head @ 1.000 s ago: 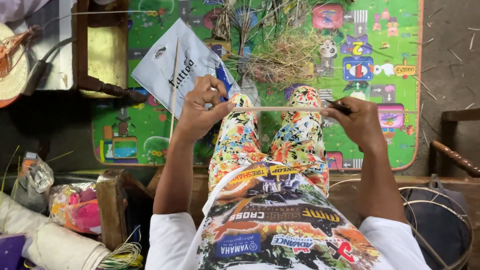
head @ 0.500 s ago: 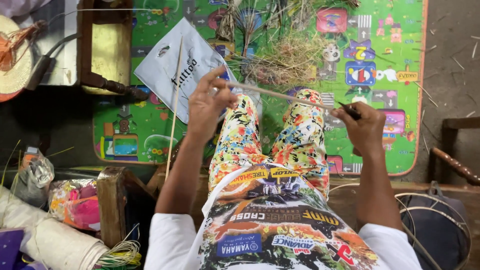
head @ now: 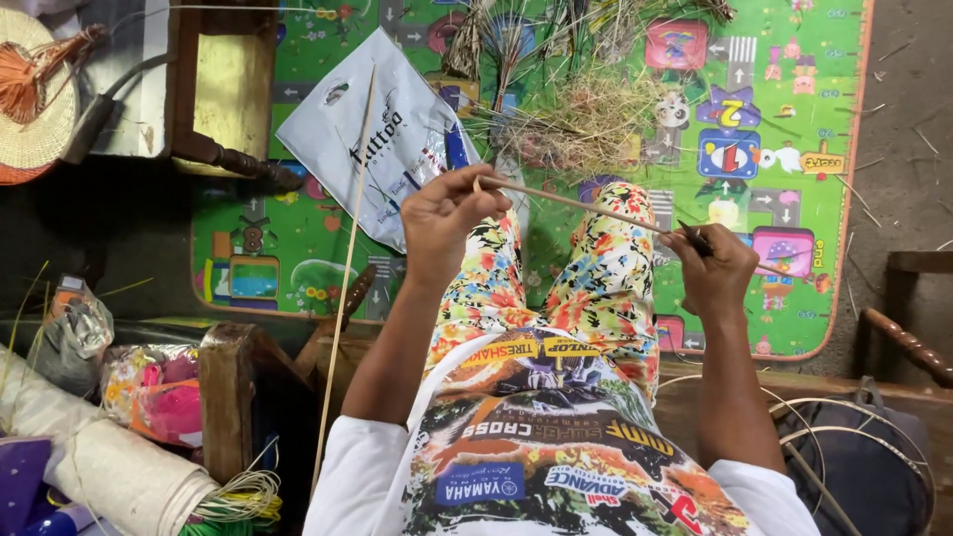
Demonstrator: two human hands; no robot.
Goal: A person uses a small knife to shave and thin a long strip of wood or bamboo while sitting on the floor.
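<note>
My left hand [head: 445,220] pinches the near end of a thin pale cane strip [head: 586,205] that runs across my lap to my right hand [head: 717,273]. My right hand grips the strip together with a small dark-handled knife [head: 693,238], whose blade rests against the cane. The strip slopes down from left to right above my flower-patterned trousers [head: 596,278]. A pile of dry shavings and fibres [head: 586,119] lies on the colourful play mat [head: 794,79] just beyond my knees.
A long thin cane [head: 347,258] leans upright at my left. A white plastic bag [head: 382,139] lies on the mat, a wooden stool [head: 228,99] behind it. Woven hat [head: 35,99] far left, bags and rolled material [head: 109,457] at lower left, cane hoops [head: 854,437] at lower right.
My left hand has lifted its end of the strip, so the cane now slopes instead of lying level. My right hand has dropped slightly and moved right along it.
</note>
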